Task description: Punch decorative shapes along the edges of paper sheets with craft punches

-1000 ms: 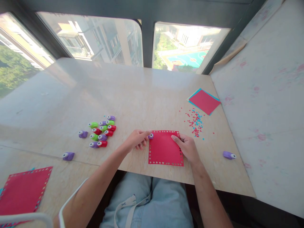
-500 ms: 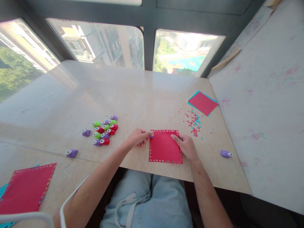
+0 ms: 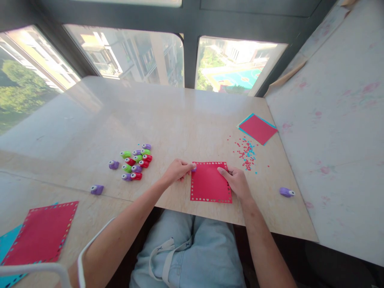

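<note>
A square sheet of red paper (image 3: 210, 183) lies in front of me, small shapes punched along its edges. My left hand (image 3: 179, 170) is closed on a small purple craft punch (image 3: 194, 168), which sits at the sheet's upper left edge; the fingers cover most of the punch. On the other side, my right hand (image 3: 237, 181) grips the paper's right edge, thumb on top and fingers beneath.
Several purple, green and red punches (image 3: 137, 158) cluster at the left. One purple punch (image 3: 287, 192) lies far right. Red and blue paper bits (image 3: 247, 154) are scattered below a paper stack (image 3: 258, 129). Punched red sheets (image 3: 45, 230) lie at the lower left.
The view has shifted slightly, so the table's things appear a little to the right and higher. Both hands keep their hold on the punch and the paper.
</note>
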The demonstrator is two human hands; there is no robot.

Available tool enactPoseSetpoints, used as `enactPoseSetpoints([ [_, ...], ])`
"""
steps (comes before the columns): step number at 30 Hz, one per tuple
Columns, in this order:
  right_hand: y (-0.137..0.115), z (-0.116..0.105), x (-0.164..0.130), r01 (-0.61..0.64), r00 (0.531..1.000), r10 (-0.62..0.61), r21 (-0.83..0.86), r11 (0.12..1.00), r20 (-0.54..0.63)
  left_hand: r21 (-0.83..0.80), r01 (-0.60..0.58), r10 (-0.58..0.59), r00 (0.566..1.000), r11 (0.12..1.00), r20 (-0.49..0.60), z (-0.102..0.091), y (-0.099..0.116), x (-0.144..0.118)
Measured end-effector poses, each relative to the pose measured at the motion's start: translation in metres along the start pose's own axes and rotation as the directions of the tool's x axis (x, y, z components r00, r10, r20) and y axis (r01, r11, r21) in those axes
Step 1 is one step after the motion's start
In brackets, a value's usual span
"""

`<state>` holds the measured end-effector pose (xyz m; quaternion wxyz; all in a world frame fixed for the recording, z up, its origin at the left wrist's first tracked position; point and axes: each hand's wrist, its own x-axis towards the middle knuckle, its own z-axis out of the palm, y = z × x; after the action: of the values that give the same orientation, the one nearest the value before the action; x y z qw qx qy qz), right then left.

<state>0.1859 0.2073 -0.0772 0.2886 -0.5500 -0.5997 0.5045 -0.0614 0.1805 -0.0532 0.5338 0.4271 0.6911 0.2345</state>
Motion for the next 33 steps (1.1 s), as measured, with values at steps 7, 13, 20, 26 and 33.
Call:
enactPoseSetpoints([
  [7,-0.0015,-0.0005,0.0,0.031,1.0,-0.031,-0.016,0.999,0.003,0.057,-0.033,0.034,0.999,0.998,-0.018,0.0005,0.0005,0.0007],
  [13,-0.0027,-0.0012,-0.0004,0.031,0.999,-0.031,-0.018,0.999,0.005,0.06,-0.022,0.022,1.0,0.998,0.0,-0.0003,0.0034,-0.0009],
  [20,-0.0038,-0.0001,-0.0018,0.041,0.999,-0.041,0.001,0.999,-0.006,0.041,0.019,-0.019,1.0,0.999,0.007,-0.0005,0.004,-0.0014],
  [26,-0.0041,0.0003,-0.0031,0.058,0.998,-0.059,-0.026,0.998,-0.027,-0.011,0.031,-0.03,0.999,0.999,0.031,-0.0035,0.001,0.0004],
  [33,-0.0036,-0.0007,-0.0021,0.101,0.993,-0.106,-0.097,0.99,-0.046,-0.069,0.039,-0.039,0.999,0.997,0.002,-0.0058,-0.0006,-0.0014],
])
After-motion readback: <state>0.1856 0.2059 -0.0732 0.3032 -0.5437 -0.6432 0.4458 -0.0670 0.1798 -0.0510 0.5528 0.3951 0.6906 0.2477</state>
